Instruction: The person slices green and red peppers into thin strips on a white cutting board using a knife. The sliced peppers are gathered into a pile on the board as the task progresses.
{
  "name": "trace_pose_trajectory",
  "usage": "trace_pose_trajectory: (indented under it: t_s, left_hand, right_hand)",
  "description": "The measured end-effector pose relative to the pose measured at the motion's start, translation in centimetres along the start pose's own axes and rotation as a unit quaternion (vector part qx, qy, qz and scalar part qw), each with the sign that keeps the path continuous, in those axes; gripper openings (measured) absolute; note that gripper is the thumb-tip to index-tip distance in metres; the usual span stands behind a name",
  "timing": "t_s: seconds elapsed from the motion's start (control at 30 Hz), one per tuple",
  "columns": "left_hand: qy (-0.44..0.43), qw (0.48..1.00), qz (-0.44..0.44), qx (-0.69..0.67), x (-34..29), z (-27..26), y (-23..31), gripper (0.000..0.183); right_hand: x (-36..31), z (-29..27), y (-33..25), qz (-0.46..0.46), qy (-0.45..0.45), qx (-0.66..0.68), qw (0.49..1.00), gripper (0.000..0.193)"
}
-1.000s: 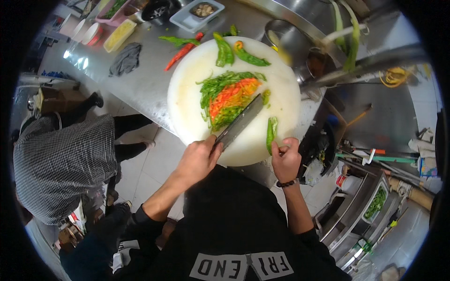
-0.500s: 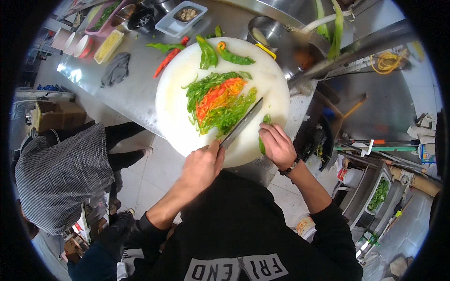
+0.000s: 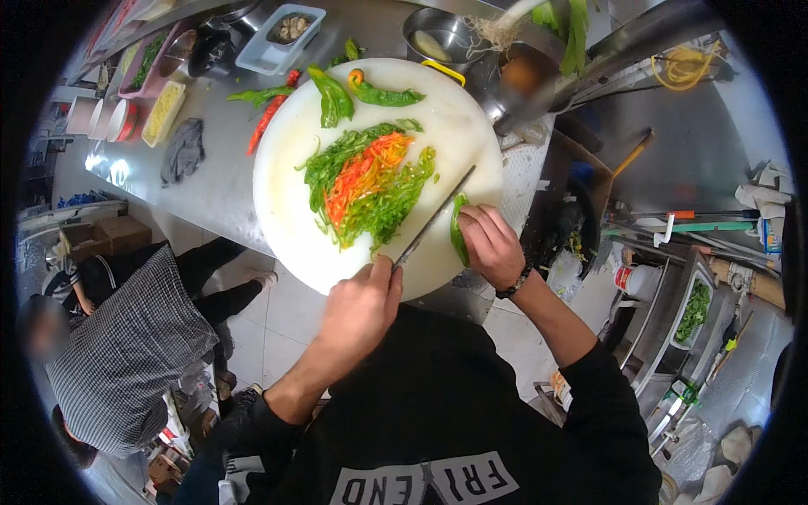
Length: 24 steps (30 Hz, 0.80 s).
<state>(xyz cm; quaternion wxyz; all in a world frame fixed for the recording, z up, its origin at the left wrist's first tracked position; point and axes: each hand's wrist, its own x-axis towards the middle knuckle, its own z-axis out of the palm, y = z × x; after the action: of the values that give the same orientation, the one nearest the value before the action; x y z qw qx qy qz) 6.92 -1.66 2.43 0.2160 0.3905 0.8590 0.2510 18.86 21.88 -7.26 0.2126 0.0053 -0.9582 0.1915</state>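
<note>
My left hand (image 3: 358, 307) is closed around the handle of a knife (image 3: 435, 216), whose blade slants up and right over a round white cutting board (image 3: 290, 244). On the board's right side, my right hand (image 3: 492, 244) has its fingers bent over a green pepper (image 3: 459, 231), just right of the blade. A pile of shredded green pepper (image 3: 391, 202) with orange-red pepper shreds (image 3: 349, 185) lies left of the knife. Two whole green peppers, one upright (image 3: 331, 97) and one curved (image 3: 387, 94), rest toward the far edge.
Red peppers (image 3: 268, 122), a grey cloth (image 3: 183, 151) and a pale yellow tub (image 3: 164, 112) lie left on the metal counter. A metal bowl (image 3: 438, 38) and leeks (image 3: 576, 38) stand beyond the board. At left, another person (image 3: 130, 353) bends low beside the counter.
The board and counter have shifted left in view. Relative to the board, the knife has moved right, closer to the green pepper, and its blade shows more edge-on.
</note>
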Motion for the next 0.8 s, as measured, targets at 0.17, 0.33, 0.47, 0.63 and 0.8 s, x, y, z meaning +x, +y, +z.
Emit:
trace_pose_trajectory:
  t_s: [0.17,0.33,0.47,0.63,0.8]
  left_hand:
    - [-0.017,0.999,0.029,0.039,0.1,0.0,0.6,0.02]
    - [-0.048,0.996,0.029,0.062,1.9,1.7,0.8,0.019]
    - [-0.024,0.997,0.04,0.059,2.7,0.5,1.5,0.021]
    - [-0.063,0.995,0.041,0.058,2.2,0.3,1.1,0.021]
    - [-0.038,0.997,0.05,0.045,3.7,1.3,1.1,0.021]
  right_hand:
    - [-0.2,0.4,0.5,-0.018,-0.013,0.015,1.0,0.031]
    - [0.4,0.1,0.4,0.027,-0.019,0.086,0.996,0.034]
    - [0.0,-0.3,0.6,0.056,-0.032,0.113,0.992,0.035]
    - [0.0,0.1,0.7,0.05,-0.016,0.096,0.994,0.033]
    - [-0.2,0.1,0.4,0.055,-0.016,0.101,0.993,0.032]
